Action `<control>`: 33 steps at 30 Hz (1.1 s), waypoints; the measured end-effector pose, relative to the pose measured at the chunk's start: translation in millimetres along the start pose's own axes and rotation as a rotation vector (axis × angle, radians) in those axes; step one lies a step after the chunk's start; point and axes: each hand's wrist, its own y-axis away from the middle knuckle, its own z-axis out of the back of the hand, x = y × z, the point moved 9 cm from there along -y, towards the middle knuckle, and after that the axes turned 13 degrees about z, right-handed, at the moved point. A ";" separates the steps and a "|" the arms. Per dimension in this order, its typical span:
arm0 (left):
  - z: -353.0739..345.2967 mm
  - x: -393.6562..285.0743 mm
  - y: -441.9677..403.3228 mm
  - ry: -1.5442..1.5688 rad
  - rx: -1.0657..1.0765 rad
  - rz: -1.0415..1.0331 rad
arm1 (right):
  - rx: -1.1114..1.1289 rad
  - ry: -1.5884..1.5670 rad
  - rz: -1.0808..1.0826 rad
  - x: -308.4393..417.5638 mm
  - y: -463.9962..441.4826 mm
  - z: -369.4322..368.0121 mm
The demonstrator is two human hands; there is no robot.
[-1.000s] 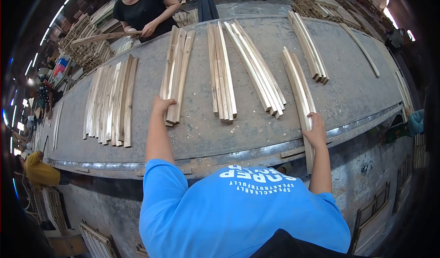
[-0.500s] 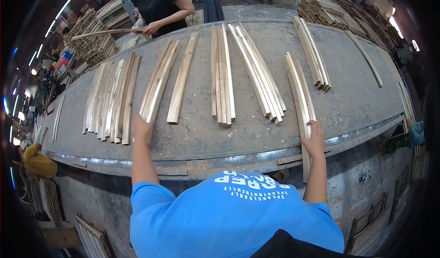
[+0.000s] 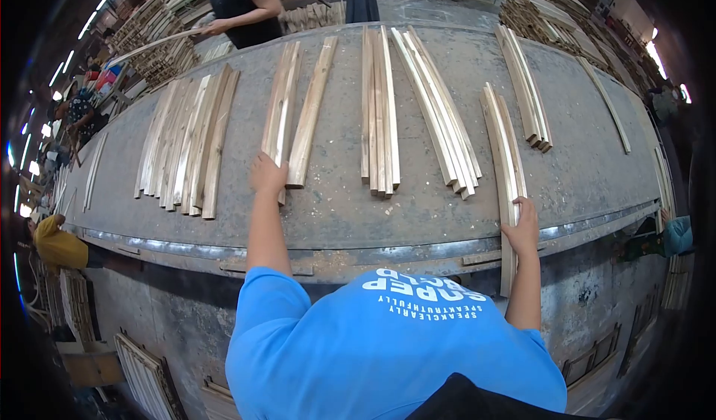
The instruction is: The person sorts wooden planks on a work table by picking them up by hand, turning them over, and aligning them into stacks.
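My left hand (image 3: 268, 174) is closed round the near end of a narrow bundle of wooden strips (image 3: 283, 99) lying on the grey table. Just right of that bundle lies a single wooden strip (image 3: 313, 111), separate at its far end. My right hand (image 3: 522, 228) grips a second bundle of strips (image 3: 504, 152), whose near end juts over the table's front edge. Between my hands lie a middle bundle (image 3: 380, 114) and a slanted bundle (image 3: 438, 114). A wider row of strips (image 3: 186, 144) sits left of my left hand.
The grey table (image 3: 335, 219) has a metal front edge. Another bundle (image 3: 526, 84) and a thin strip (image 3: 605, 107) lie at the right. Across the table a person in black (image 3: 242, 6) holds a long strip. A person in yellow (image 3: 60, 247) is at the far left.
My left hand first moved left with its bundle, parting it from the single strip, then came back right beside that strip. My right hand stays on its bundle.
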 end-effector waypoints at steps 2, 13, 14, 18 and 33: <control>-2.3 -4.3 7.7 0.025 -0.016 -0.055 | -0.019 0.018 0.005 -1.1 2.4 4.8; 3.1 -81.4 67.8 0.151 0.087 -0.441 | -0.015 -0.035 -0.046 -8.7 2.5 3.4; -12.8 -74.8 58.5 0.104 0.105 -0.342 | 0.001 -0.035 -0.053 -8.3 2.2 3.2; -15.9 -89.7 59.0 -0.109 0.083 -0.306 | 0.005 0.006 0.006 -4.5 4.8 4.7; 42.1 -79.0 181.5 1.264 0.974 -0.077 | -0.056 -0.010 -0.076 -10.9 39.7 10.6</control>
